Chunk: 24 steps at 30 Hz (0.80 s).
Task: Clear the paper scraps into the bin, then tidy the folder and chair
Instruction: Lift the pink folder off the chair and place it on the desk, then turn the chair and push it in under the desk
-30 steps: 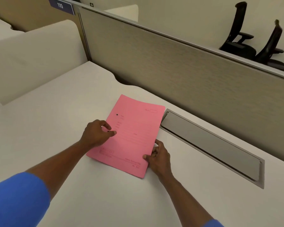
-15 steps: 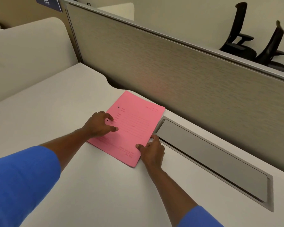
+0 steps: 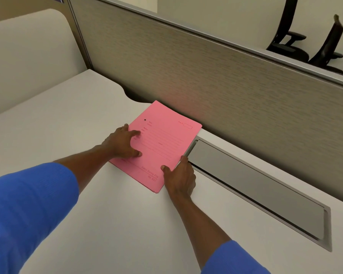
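A pink folder (image 3: 162,139) lies closed and flat on the white desk (image 3: 67,119), its far corner close to the grey partition (image 3: 206,76). My left hand (image 3: 121,143) rests on the folder's left edge, fingers spread and pressing down on the cover. My right hand (image 3: 179,178) holds the folder's near right edge, thumb on top and fingers along the side. No paper scraps or bin are in view. Two black office chairs (image 3: 289,40) stand beyond the partition at the top right.
A long grey cable-tray flap (image 3: 255,186) is set into the desk just right of the folder, touching its right edge. A cream side divider (image 3: 28,56) rises at the left. The partition walls off the back of the desk.
The folder has slid away from me towards the partition, with both hands moving along on it. Its right edge now meets the end of the cable-tray flap.
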### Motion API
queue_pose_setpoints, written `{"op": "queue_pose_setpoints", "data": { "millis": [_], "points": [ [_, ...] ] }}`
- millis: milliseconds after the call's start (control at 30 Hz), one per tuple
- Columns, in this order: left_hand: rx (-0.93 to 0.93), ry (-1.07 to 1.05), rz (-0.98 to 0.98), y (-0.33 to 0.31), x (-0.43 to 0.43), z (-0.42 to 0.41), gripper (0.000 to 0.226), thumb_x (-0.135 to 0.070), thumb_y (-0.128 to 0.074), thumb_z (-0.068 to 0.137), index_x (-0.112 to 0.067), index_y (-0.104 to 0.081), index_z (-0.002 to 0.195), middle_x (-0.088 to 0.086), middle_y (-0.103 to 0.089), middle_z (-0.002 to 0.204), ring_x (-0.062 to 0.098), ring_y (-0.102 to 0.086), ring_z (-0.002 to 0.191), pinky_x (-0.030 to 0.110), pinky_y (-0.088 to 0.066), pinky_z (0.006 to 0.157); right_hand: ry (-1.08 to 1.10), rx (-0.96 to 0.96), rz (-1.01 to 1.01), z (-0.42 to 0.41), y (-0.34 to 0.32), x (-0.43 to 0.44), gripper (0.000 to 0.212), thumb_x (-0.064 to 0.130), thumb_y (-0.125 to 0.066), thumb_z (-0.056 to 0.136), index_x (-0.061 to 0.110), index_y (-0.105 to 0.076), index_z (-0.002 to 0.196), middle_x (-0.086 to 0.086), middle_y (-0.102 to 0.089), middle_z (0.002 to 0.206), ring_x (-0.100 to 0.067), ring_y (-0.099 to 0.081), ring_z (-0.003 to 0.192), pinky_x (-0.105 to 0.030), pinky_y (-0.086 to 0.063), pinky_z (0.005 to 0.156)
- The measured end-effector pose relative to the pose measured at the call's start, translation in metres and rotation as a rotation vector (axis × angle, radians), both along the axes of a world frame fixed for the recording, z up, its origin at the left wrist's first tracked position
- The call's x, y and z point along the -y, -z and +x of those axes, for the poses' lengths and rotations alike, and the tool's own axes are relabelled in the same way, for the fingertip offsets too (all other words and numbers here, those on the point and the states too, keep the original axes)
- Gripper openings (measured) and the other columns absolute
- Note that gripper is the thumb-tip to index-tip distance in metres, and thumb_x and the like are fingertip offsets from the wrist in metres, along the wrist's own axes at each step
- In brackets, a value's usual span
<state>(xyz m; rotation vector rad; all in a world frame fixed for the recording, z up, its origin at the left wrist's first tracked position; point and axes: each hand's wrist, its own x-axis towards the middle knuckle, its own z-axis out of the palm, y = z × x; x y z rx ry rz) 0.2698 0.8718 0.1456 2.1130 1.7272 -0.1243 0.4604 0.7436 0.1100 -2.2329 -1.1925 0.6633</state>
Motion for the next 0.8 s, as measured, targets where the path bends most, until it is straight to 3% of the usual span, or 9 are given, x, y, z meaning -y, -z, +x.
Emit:
{"op": "queue_pose_setpoints", "data": {
  "millis": [167,300,400,467,567,667,800],
  "points": [
    [-0.016,0.005,0.013,-0.002,-0.001,0.001,0.097,-0.066,-0.080,0.075,-0.035,-0.039,0.157,0.010,-0.037,0.160,0.034,-0.044,0.145,0.054,-0.048,0.114,-0.009,-0.013,0.013,0.001,0.002,0.001,0.066,0.042,-0.081,0.087,0.017,-0.048,0.138,-0.006,-0.065,0.132,-0.027,-0.067,0.116,-0.043,-0.057,0.097],
    [-0.049,-0.018,0.096,-0.004,0.007,0.000,0.093,-0.063,-0.079,0.079,-0.031,-0.041,0.158,0.016,-0.009,0.176,0.039,-0.021,0.160,0.058,-0.029,0.125,0.016,-0.079,0.060,0.003,0.003,0.006,0.060,0.041,-0.078,0.090,0.017,-0.049,0.137,-0.005,-0.065,0.134,-0.026,-0.066,0.120,-0.042,-0.055,0.101],
    [-0.007,-0.097,0.195,-0.013,0.024,0.001,0.084,-0.057,-0.076,0.087,-0.019,-0.046,0.156,0.017,-0.017,0.175,0.040,-0.024,0.160,0.057,-0.030,0.125,0.046,-0.118,0.079,0.001,0.002,0.016,0.061,0.044,-0.073,0.094,0.016,-0.048,0.142,-0.006,-0.063,0.140,-0.027,-0.063,0.127,-0.042,-0.051,0.107],
    [0.018,-0.127,0.243,-0.021,0.039,-0.002,0.068,-0.051,-0.075,0.091,-0.015,-0.057,0.146,0.015,-0.038,0.165,0.038,-0.038,0.152,0.055,-0.039,0.118,0.052,-0.109,0.059,-0.001,0.001,0.026,0.062,0.048,-0.071,0.095,0.016,-0.048,0.143,-0.005,-0.063,0.141,-0.027,-0.062,0.127,-0.042,-0.048,0.108],
    [0.016,-0.150,0.253,-0.035,0.071,-0.013,0.035,-0.048,-0.068,0.095,-0.019,-0.074,0.114,0.007,-0.070,0.127,0.032,-0.064,0.117,0.044,-0.056,0.094,0.009,-0.079,0.012,-0.003,0.003,0.050,0.057,0.050,-0.071,0.092,0.021,-0.051,0.138,0.001,-0.071,0.120,-0.022,-0.066,0.114,-0.038,-0.049,0.101],
    [-0.072,-0.178,0.180,-0.041,0.105,-0.031,0.029,-0.050,-0.062,0.095,-0.022,-0.071,0.092,0.005,-0.074,0.100,0.033,-0.071,0.093,0.037,-0.057,0.081,-0.056,-0.088,-0.024,-0.002,0.008,0.078,0.047,0.048,-0.072,0.089,0.027,-0.057,0.128,0.010,-0.067,0.093,-0.015,-0.066,0.097,-0.036,-0.053,0.091],
    [-0.089,-0.208,0.064,-0.039,0.159,-0.066,0.033,-0.056,-0.062,0.094,-0.024,-0.062,0.087,0.001,-0.068,0.098,0.028,-0.069,0.095,0.036,-0.056,0.083,-0.098,-0.104,-0.097,-0.008,0.004,0.125,0.041,0.049,-0.073,0.085,0.033,-0.059,0.121,0.012,-0.065,0.095,-0.009,-0.064,0.097,-0.034,-0.053,0.089]
  ]
}}
